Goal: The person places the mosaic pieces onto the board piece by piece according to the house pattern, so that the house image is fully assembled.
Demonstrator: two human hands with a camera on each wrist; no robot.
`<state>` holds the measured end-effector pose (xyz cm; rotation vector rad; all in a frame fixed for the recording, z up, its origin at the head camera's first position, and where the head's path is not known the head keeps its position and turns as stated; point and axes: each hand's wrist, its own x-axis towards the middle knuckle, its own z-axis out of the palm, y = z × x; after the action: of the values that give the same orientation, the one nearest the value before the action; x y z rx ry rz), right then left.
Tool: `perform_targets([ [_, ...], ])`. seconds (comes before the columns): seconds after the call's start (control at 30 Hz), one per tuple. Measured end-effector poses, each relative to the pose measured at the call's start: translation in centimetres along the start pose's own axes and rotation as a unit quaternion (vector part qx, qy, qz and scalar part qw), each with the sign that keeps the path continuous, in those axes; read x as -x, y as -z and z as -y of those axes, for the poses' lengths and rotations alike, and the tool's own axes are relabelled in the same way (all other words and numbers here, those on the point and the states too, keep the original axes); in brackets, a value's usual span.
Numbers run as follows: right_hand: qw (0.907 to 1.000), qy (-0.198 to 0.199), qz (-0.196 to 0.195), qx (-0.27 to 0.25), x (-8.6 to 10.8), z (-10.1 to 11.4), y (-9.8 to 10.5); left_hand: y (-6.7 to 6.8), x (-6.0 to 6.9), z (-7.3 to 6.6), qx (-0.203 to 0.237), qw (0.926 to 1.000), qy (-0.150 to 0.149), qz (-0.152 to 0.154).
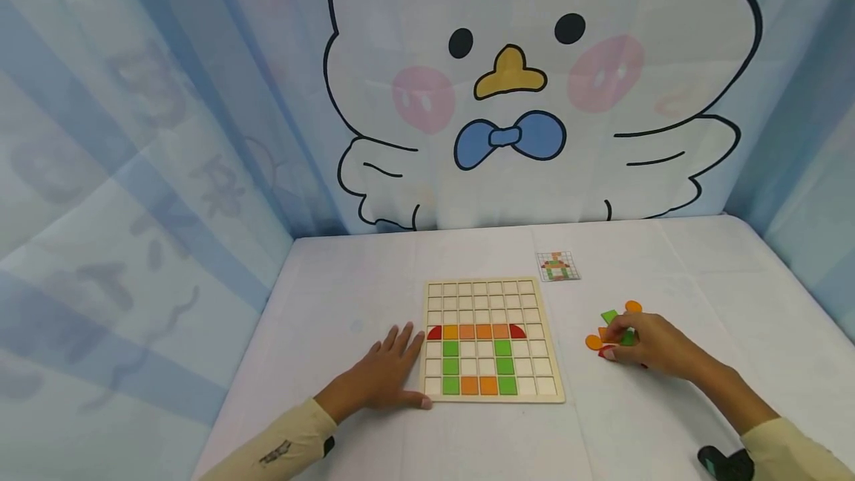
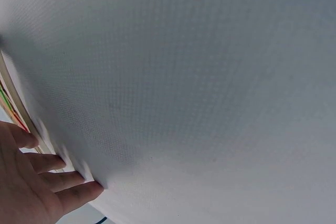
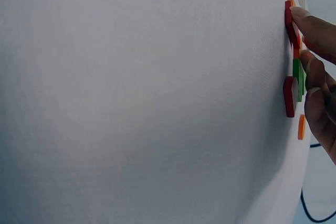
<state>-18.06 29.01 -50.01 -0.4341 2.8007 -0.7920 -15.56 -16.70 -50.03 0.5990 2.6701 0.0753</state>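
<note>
A wooden grid board [image 1: 481,304] lies on the table, with red, orange and green tiles set in part of its squares. My left hand [image 1: 390,373] lies with spread fingers at the board's left edge, thumb near the lower left corner. To the right of the board, my right hand [image 1: 644,344] reaches over a small group of loose tiles. Its thumb touches a red tile [image 3: 289,22], while the bent fingers hover close to orange and green tiles [image 3: 296,72]. Another red tile [image 3: 289,97] lies beside them. The hand partly hides the group in the head view.
A small picture card [image 1: 558,266] with a coloured grid figure lies beyond the board's upper right corner. Orange round tiles [image 1: 633,306] lie at the group's edge. White cloth covers the table [image 1: 354,295]. A printed curtain [image 1: 508,191] stands behind it.
</note>
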Motion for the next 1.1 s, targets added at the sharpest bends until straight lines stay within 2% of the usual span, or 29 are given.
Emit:
perform_targets([
  [0.2,0.9999,0.008,-0.008,0.005,0.2,0.1,-0.2,-0.1,-0.1,0.1,-0.002,1.0000,0.003,0.002],
  [0.5,0.9997,0.024,0.008,0.007,0.5,0.5,-0.5,-0.4,-0.3,0.2,0.003,1.0000,0.003,0.002],
  [0.73,0.9993,0.030,0.021,-0.006,0.5,0.9,-0.5,-0.1,-0.2,0.1,0.000,1.0000,0.004,0.004],
  [1.1,0.9973,0.063,0.009,-0.038,-0.3,2.0,-0.3,-0.3,-0.3,0.2,0.002,1.0000,0.004,0.003],
])
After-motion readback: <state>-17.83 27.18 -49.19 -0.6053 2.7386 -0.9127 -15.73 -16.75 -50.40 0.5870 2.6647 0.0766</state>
